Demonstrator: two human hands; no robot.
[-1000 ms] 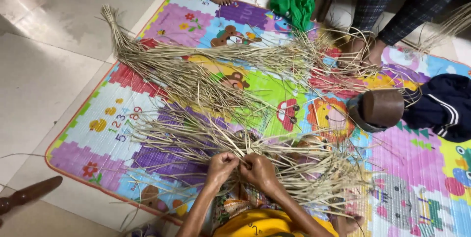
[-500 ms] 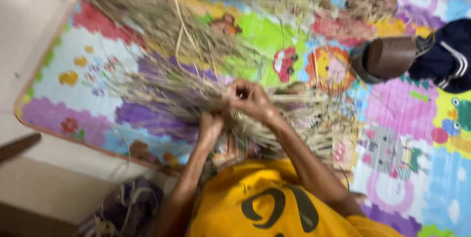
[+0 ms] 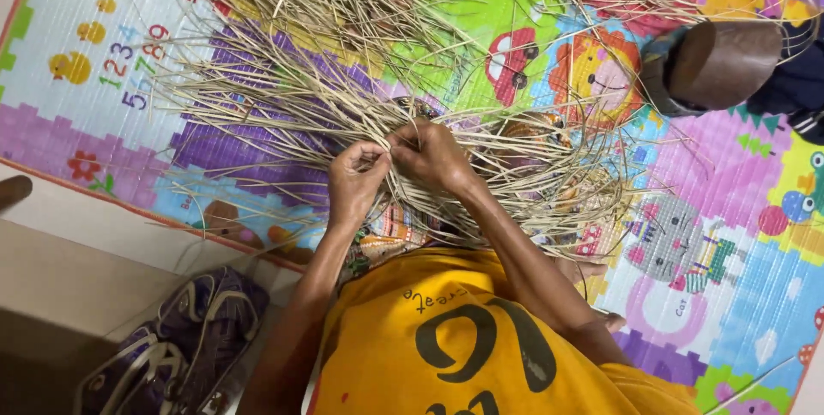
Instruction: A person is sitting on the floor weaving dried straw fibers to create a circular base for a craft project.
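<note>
Since half a second ago the view has steadied and pulled in closer: hands sit near frame centre now, and both have come together at one spot in the straw instead of being staggered.

Colourful foam play mat with cartoon animals and numerals [image 3: 94, 80] fills most of the frame, laid on a pale tiled floor [image 3: 103, 252] showing at lower left. Spread across the mat is the wide loose heap of pale dry straw strips [image 3: 283, 97], running from upper left to middle right; its long axis goes roughly left-right across the frame, with strands fanning up and away from the hands. Strips are thin, flat, beige, stiff-looking, tangled at the ends and denser where they cross in front of the person.

Yellow shirt with dark print [image 3: 481, 346] takes up the bottom centre. Purple strapped sandals [image 3: 184, 338] lie at lower left on the floor, well apart from the work. Brown cylindrical container [image 3: 725, 61] lies on its side at upper right, beside dark blue cloth [image 3: 794, 80].

Left hand [image 3: 356, 179] is pinched shut on a few strands just left of centre. Right hand [image 3: 433, 156] is touching it, fingers curled closed on neighbouring strands, slightly higher in frame. Both hands are equally near; the straw lies directly under and beyond them.
</note>
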